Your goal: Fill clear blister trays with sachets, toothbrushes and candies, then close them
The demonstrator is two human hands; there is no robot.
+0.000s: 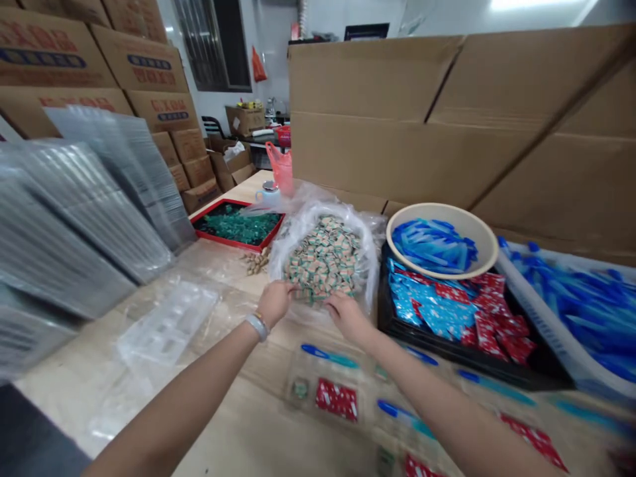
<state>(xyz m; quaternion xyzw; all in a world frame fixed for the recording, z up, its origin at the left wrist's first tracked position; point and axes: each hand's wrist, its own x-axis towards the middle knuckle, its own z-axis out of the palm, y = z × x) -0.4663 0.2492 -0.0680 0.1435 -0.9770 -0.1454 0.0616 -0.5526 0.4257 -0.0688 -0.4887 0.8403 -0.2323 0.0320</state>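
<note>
A clear plastic bag (373,265) lies open on the table, filled with small tan-and-green square pieces (325,255). My left hand (275,306) is at the bag's near left edge, fingers closed together by the pieces; what is between them is too small to make out. At the near right edge is my right hand (348,319), its thumb and fingers pinched over the pile, their contents unclear. Below my hands lie clear trays, one holding a blue toothbrush-like handle (328,356), a red packet (336,399) and a small tan-and-green piece.
To the right stand a cream basin (491,255) of blue items, a black tray (539,374) of blue and red packets, and a white bin (517,281). Leftward are a red-rimmed tray (258,248), stacked clear trays (89,205) and an empty-looking clear tray (166,324). Cardboard (377,146) rises behind.
</note>
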